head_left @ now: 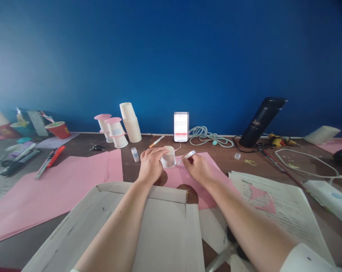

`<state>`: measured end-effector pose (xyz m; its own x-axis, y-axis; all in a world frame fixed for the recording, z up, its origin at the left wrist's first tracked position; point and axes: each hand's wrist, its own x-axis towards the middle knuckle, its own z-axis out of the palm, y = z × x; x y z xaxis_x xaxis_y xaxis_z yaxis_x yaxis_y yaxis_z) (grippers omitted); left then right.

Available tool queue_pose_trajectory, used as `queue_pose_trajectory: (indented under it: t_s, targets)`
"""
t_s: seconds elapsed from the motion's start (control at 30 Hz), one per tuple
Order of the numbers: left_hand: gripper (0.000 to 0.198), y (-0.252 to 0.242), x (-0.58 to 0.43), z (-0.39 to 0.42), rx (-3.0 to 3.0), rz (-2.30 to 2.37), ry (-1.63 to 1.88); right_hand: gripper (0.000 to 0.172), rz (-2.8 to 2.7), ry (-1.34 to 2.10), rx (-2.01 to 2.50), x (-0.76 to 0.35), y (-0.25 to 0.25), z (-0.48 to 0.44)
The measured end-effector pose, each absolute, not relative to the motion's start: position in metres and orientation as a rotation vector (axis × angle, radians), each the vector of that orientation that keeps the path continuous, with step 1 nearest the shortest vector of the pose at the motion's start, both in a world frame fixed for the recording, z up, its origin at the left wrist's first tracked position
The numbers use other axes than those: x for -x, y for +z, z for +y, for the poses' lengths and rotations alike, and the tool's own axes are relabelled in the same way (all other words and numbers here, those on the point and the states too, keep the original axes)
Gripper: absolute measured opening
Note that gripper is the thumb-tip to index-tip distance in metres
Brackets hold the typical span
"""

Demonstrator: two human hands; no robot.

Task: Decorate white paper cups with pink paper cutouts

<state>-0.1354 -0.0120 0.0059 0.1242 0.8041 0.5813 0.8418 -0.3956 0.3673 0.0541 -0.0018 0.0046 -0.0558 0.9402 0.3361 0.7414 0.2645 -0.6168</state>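
1. Head view: left hand (151,161) at centre, fingers half bent over the top and side of a white cup (168,160); grip looks light, cup held between fingers and thumb.
2. Cup stands on a pink sheet (175,182), in front of the phone (181,126), between both hands.
3. Right hand (198,166) just right of cup: fingers closed in a pinch on a white pen (190,154), lower end pointing at cup's base. Can't tell if it touches.
4. Pink sheet has round cut-outs, table showing through; its near edge meets grey cardboard (168,234) under the left forearm.
5. Behind left hand: small tube (135,154), orange-tipped stick (156,141), stacked cups (131,124), two cup towers with pink discs (114,128).
6. Left side: pink paper (74,181), orange cutter (54,156) on its edge, red cup (60,130).
7. Right side: coiled cable (210,136), dark flask (260,122) leaning, clear cap (237,156), printed papers (292,196) with pink scraps, white power strip (331,198).
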Motion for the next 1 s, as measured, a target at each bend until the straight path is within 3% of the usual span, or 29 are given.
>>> queue_pose_trajectory:
  t_s: [1.0]
  targets:
    - [0.058,0.005,0.137,-0.011,2.331,-1.711,-1.119,0.024,-1.741,0.422,1.515,-0.048,-0.005,0.017]
